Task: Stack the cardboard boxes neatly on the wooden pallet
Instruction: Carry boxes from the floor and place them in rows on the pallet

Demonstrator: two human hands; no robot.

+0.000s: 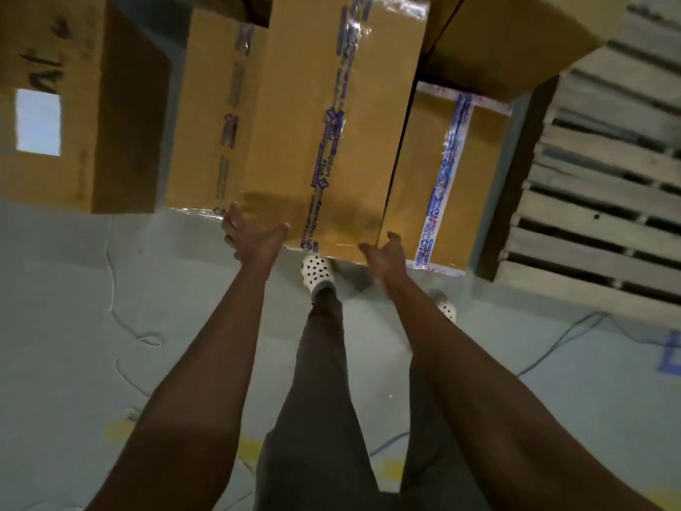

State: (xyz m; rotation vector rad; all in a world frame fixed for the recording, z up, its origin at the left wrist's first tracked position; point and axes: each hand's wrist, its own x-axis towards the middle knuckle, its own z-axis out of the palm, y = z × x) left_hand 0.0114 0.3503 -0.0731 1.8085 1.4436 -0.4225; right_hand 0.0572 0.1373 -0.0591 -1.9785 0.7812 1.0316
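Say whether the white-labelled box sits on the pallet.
No, the white-labelled box stands on the grey floor at left; the pallet lies at right.

Five cardboard boxes (44, 171) (206, 116) (302, 123) (416, 178) (516, 38), one wooden pallet (597, 219), two hands (254, 236) (383, 258) and two white clogs (317, 272) (446, 307) are in view.

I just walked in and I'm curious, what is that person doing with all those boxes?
A person is reaching down with both arms toward a taped cardboard box. The left hand and the right hand are open at its near edge, one by each corner, and no firm grip shows yet. A box with a white label stands to the left. The wooden pallet lies to the right.
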